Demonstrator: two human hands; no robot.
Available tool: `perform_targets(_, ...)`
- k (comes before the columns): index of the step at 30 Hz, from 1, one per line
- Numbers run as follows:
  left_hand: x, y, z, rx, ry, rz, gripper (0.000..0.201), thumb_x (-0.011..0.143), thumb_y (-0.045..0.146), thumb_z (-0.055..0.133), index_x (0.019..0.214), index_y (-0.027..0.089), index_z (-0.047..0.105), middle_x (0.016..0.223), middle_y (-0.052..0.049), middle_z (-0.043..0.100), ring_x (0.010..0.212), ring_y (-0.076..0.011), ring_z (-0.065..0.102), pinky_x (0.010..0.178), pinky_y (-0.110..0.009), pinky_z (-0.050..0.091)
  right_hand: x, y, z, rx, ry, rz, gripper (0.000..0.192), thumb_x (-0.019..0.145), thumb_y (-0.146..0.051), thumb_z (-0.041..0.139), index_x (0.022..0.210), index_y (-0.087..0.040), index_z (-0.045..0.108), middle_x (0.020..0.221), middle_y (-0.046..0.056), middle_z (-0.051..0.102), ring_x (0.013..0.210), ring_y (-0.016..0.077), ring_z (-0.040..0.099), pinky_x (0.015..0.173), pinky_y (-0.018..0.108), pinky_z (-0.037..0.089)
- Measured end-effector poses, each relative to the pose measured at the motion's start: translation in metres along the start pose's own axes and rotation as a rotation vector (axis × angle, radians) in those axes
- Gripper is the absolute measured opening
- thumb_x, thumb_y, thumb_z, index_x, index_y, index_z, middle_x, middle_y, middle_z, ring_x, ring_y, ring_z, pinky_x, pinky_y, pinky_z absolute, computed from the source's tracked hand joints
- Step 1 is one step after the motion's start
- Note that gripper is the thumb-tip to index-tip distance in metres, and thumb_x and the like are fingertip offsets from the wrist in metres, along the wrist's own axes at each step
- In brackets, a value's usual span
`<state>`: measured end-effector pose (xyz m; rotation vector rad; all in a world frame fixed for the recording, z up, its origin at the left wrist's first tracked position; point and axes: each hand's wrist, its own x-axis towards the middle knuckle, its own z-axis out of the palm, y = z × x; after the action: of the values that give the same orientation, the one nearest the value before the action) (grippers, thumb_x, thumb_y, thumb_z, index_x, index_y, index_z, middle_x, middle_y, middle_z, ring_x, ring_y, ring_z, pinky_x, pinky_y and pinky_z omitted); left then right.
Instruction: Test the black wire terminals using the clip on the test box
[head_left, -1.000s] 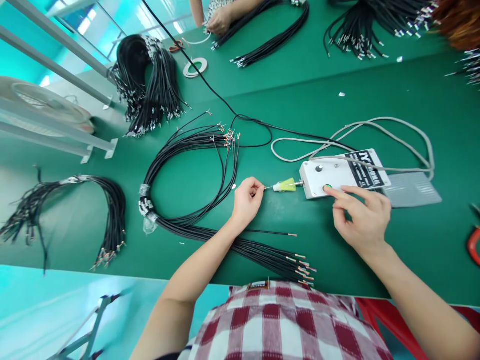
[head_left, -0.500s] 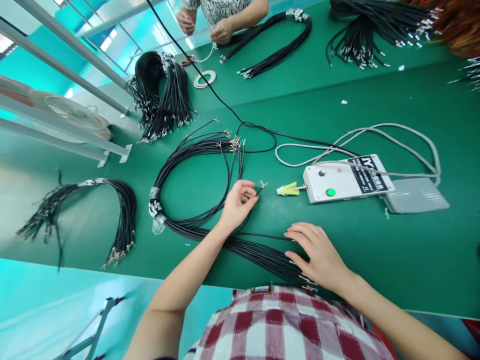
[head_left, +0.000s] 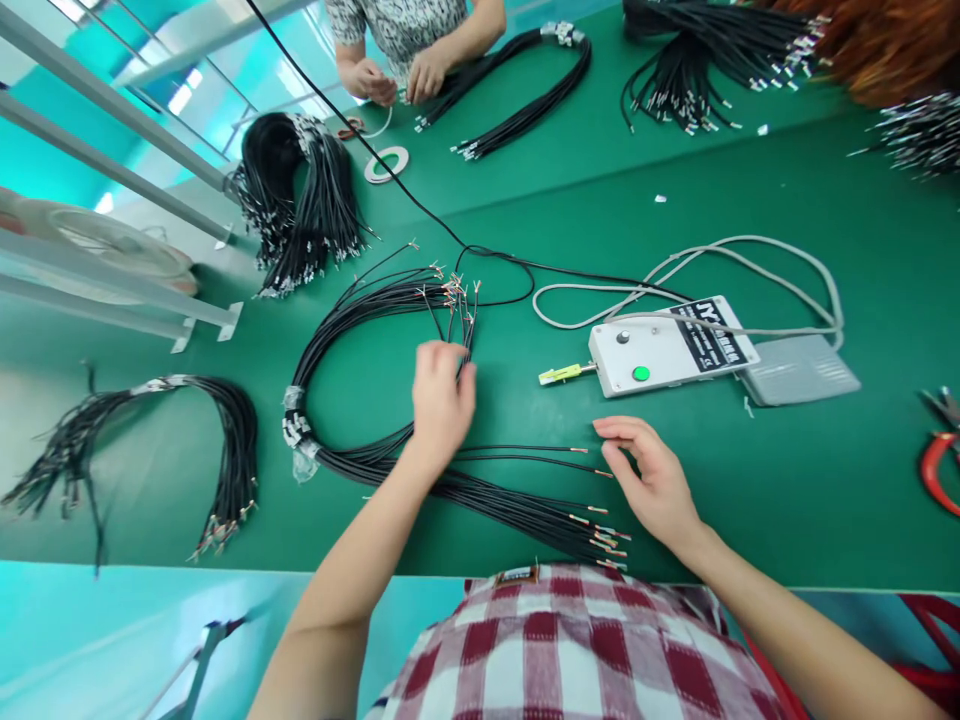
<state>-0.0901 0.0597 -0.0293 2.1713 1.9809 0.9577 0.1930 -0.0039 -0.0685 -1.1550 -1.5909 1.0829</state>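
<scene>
My left hand (head_left: 442,405), fingers curled, is at the right side of a looped bundle of black cables (head_left: 360,300). A thin black cable passes between its thumb and fingers; the grip is partly hidden. My right hand (head_left: 649,480) is open, thumb and fingers apart, holding nothing. Close to its thumb lie two single cables (head_left: 525,456) with bare copper tips. Below them the bundle's other stripped ends (head_left: 604,540) fan out near the table's front edge. White tags and clear plastic wrap (head_left: 296,430) bind the loop at its left.
A white control box (head_left: 667,350) with a yellow-green tip (head_left: 561,374) and grey pedal (head_left: 802,370) lies ahead. Red-handled pliers (head_left: 941,450) are at far right. More cable bundles (head_left: 304,200) lie around. Across the table, a person's hands (head_left: 401,80) work near a tape roll (head_left: 386,164).
My left hand has moved left toward the loop, bringing the cable's frayed end away from the yellow-green tip. My right hand has lifted off the straight cables. The view has shifted right, showing the pliers.
</scene>
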Motion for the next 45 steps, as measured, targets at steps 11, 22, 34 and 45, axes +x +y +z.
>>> perform_targets(11, -0.048, 0.082, 0.019, -0.259, -0.652, 0.188, 0.013, 0.096, 0.020, 0.047, 0.089, 0.018, 0.058, 0.091, -0.008, 0.061, 0.087, -0.0230, 0.055, 0.081, -0.038, 0.047, 0.001, -0.011, -0.006, -0.025, -0.036, 0.206, 0.018, 0.098, -0.033, 0.052, 0.111, -0.023, 0.060, 0.109, 0.009, 0.070, 0.099, 0.0216, 0.069, 0.089, 0.038, 0.055)
perform_targets(22, -0.041, 0.086, -0.013, -0.974, -0.620, -0.503, 0.022, 0.092, 0.036, 0.059, 0.094, 0.015, 0.064, 0.066, 0.000, 0.060, 0.053, -0.0087, 0.054, 0.051, -0.020, 0.044, 0.024, -0.043, -0.001, 0.253, -0.389, 0.412, 0.022, 0.093, -0.042, 0.058, 0.098, -0.022, 0.065, 0.085, 0.004, 0.073, 0.080, 0.0183, 0.070, 0.072, 0.031, 0.053)
perform_targets(34, -0.047, 0.091, -0.005, -1.001, -0.438, -0.492, 0.022, 0.090, 0.039, 0.063, 0.090, 0.017, 0.063, 0.070, -0.001, 0.063, 0.056, -0.0094, 0.057, 0.050, -0.020, 0.046, 0.034, -0.050, 0.032, 0.867, -0.180, 0.684, 0.027, 0.075, -0.039, 0.078, 0.087, -0.021, 0.061, 0.068, -0.004, 0.053, 0.059, 0.0099, 0.048, 0.054, 0.024, 0.035)
perform_targets(45, -0.047, 0.091, -0.006, -1.015, -0.440, -0.509, 0.024, 0.089, 0.040, 0.064, 0.091, 0.016, 0.062, 0.069, -0.001, 0.062, 0.055, -0.0095, 0.056, 0.049, -0.021, 0.045, 0.035, -0.047, 0.029, 0.788, -0.118, 0.584, 0.025, 0.080, -0.044, 0.074, 0.084, -0.021, 0.064, 0.072, -0.002, 0.057, 0.063, 0.0113, 0.049, 0.059, 0.026, 0.039)
